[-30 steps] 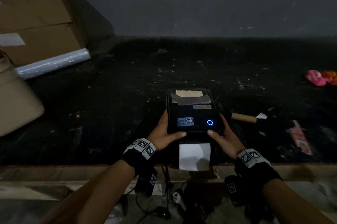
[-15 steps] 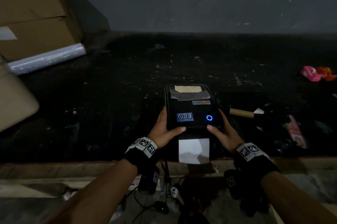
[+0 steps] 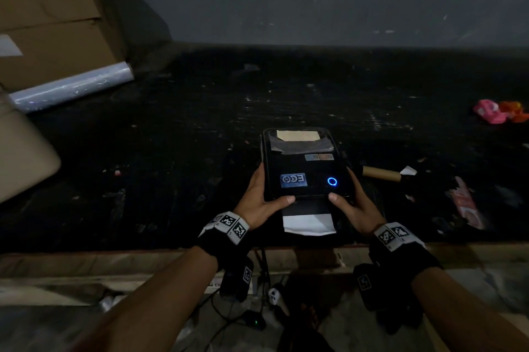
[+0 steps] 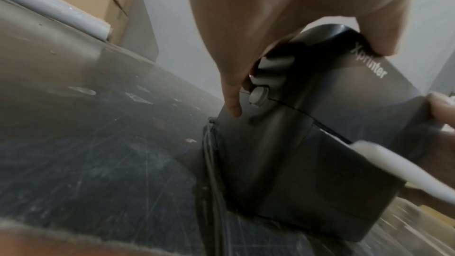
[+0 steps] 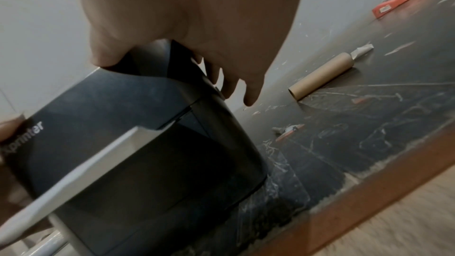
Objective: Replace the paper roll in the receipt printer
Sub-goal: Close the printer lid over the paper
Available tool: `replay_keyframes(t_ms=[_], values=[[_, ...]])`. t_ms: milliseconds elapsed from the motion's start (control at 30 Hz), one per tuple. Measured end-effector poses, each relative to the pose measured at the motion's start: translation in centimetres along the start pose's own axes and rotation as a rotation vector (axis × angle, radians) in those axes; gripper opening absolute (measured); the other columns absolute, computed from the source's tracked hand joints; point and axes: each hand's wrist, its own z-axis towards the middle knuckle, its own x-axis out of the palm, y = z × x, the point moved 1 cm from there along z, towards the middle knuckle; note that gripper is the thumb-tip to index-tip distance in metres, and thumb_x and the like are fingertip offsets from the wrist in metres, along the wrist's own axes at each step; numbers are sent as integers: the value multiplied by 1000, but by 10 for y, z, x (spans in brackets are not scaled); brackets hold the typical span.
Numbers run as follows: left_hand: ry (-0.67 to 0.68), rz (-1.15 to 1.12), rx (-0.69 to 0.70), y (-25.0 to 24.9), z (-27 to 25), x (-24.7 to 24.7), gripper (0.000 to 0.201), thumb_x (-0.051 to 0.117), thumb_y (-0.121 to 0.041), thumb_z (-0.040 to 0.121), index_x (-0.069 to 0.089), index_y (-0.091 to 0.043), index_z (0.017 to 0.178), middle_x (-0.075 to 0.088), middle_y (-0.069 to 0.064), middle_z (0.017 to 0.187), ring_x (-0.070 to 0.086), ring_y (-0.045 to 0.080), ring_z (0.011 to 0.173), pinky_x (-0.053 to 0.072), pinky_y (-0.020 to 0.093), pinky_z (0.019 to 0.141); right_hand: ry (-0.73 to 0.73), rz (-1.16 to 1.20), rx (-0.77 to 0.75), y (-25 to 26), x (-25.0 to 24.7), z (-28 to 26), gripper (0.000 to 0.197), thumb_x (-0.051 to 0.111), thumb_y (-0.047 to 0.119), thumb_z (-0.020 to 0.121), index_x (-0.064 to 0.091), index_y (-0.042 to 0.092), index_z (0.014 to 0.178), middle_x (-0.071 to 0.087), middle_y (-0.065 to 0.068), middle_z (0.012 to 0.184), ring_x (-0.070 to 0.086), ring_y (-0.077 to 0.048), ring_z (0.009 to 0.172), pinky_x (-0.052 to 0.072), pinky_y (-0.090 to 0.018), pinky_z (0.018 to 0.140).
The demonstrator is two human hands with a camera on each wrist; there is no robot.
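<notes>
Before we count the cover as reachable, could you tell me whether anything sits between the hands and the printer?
Nothing visible does: the left hand and right hand already grip the printer by its sides, thumbs on its front edge.

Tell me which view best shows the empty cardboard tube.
The right wrist view: the cardboard tube lies whole and near on the table, open end facing the camera. The head view shows it small, dim and partly behind the printer. The left wrist view misses it.

Glossy plastic printer [image 3: 303, 168]; cardboard core [image 3: 380, 173]
</notes>
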Motion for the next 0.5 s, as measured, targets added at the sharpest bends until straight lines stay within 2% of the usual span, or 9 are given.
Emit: replay_keyframes(t_ms=[67,200,500], values=[[-1,7,-5,0,0,-1,105,70,-53,65,11,-26,148,23,-1,154,25,10,140,23,28,116,4,1,8,0,0,0,77,62,29,83,14,33,144,39,8,137,35,-6,125,27,-25,103],[-1,17,1,-3,-1,-2,97,72,-34,76,9,-24,149,19,0,155,22,3,135,20,20,109,8,-2,20,3,0,-1,77,61,30,84,13,34,144,39,3,142,34,-4,121,27,-24,101],[15,3,-7,-6,-4,-3,97,71,-32,78,5,-28,148,15,-1,156,18,5,137,18,21,108,26,-10,56,8,1,-3,78,60,32,85,10,34,144,34,-2,149,32,-5,118,28,-26,100]])
